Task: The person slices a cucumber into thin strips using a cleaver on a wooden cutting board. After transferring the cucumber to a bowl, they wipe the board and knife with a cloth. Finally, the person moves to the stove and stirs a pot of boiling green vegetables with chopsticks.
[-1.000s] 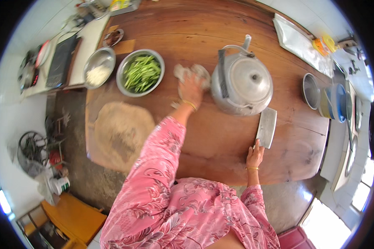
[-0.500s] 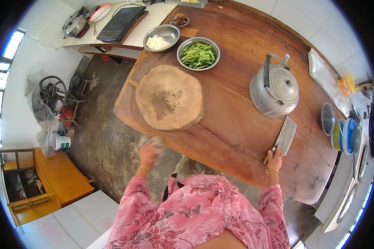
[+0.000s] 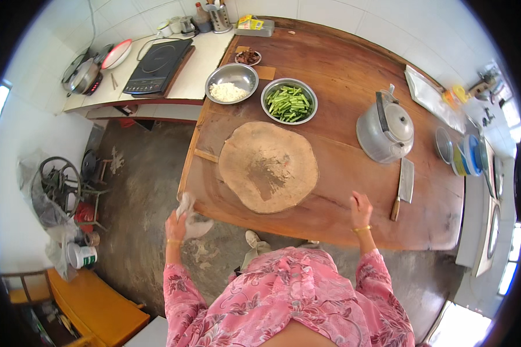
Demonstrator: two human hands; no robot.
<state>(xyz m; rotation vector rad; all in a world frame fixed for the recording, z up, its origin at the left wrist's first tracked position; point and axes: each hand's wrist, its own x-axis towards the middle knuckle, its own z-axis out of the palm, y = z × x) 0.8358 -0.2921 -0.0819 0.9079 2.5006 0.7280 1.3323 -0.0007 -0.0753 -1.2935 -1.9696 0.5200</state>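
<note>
My left hand [image 3: 176, 226] is closed around a pale crumpled cloth [image 3: 192, 218], held off the left edge of the wooden table [image 3: 341, 92], over the floor. My right hand [image 3: 361, 209] rests open on the table near its front edge. A cleaver [image 3: 404, 186] with a wooden handle lies flat just to the right of that hand, not touching it. A round wooden chopping block [image 3: 268, 166] sits between my hands. Behind it stand a metal bowl of cut green vegetables [image 3: 289, 102] and a metal bowl of white food [image 3: 230, 85]. A metal kettle [image 3: 384, 128] stands right of the block.
A small dish of brown food [image 3: 248, 56] sits at the table's far end. Left of the table, a white counter holds an induction hob [image 3: 155, 65] and a pot [image 3: 84, 75]. Stacked bowls and plates [image 3: 463, 153] lie at right. A wheel and clutter [image 3: 55, 188] stand on the floor at left.
My left hand with the cloth has moved down off the table's left edge. My right hand has let go of the cleaver, which now lies on the table. The view has shifted.
</note>
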